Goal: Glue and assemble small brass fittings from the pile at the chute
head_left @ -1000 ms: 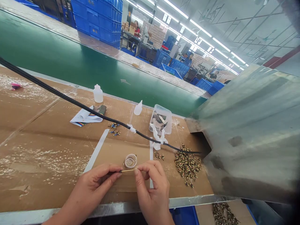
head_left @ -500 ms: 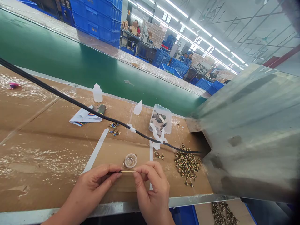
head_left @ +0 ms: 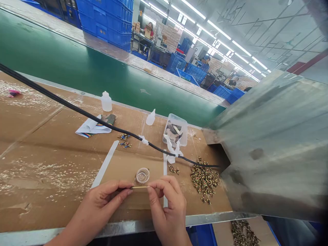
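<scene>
My left hand (head_left: 106,200) is closed in a pinch on a tiny dark piece, mostly covered by the fingertips. Between thumb and forefinger, my right hand (head_left: 167,203) grips a thin pale-yellow stick (head_left: 139,187), which looks like a toothpick. Its far tip meets the dark piece at my left fingers. Just beyond both hands stands a small clear round cup (head_left: 142,176) on the cardboard. To the right lies a heap of small black-and-yellow parts (head_left: 204,179), with a few more parts (head_left: 174,169) nearer the cup.
A black cable (head_left: 84,110) crosses above the worktop. Behind it are two white squeeze bottles (head_left: 106,101), a clear tub (head_left: 176,128), a folded cloth (head_left: 109,119) and several blue-and-yellow parts (head_left: 125,140). A green belt (head_left: 102,71) runs behind; a metal housing (head_left: 276,147) borders the right.
My right hand has shifted very slightly to the right with the stick; my left hand holds almost still. A pale mark on the green belt has slid a little rightward.
</scene>
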Motion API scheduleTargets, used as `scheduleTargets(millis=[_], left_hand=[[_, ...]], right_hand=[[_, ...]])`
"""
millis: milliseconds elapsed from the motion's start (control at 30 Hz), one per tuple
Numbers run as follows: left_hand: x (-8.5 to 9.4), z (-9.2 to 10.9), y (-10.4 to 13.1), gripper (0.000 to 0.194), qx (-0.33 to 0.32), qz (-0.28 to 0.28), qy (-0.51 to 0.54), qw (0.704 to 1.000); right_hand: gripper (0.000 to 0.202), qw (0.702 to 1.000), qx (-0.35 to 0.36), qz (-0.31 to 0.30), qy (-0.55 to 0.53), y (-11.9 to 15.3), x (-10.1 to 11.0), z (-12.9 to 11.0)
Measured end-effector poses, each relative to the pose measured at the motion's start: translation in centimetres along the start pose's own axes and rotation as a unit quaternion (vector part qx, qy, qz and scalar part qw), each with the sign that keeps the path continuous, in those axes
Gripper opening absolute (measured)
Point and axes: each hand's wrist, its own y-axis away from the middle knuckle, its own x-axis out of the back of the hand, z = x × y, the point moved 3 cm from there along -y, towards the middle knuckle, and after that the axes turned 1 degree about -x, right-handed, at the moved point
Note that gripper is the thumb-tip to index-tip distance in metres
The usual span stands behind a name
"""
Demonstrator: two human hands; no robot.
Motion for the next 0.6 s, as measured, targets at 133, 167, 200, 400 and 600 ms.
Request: scheduleTargets(millis=[133, 167, 200, 400, 600], left_hand=[[0.1, 0.0, 0.0, 0.012, -0.001, 0.004, -0.008, 1.0], [0.1, 0.0, 0.0, 0.012, -0.002, 0.005, -0.013, 1.0], [0.1, 0.1, -0.1, 0.012, -0.004, 0.006, -0.016, 1.0], [-0.1, 0.2, -0.3, 0.012, 0.0, -0.001, -0.005, 1.0], [-0.2, 0.1, -0.3, 0.011, -0.004, 0.008, 0.002, 1.0]], right_hand=[[0.013, 1.0, 0.001, 0.015, -0.011, 0.0, 0.2, -0.1], [0.013, 1.0, 0.002, 0.013, -0.011, 0.0, 0.2, -0.1], [0.013, 1.0, 0.004, 0.011, -0.01, 0.0, 0.2, -0.1], [0.012, 0.999, 0.006, 0.037, 0.014, -0.5, 0.6, 0.5], [0.012, 0.997, -0.003, 0.016, 0.073, -0.8, 0.1, 2.0]])
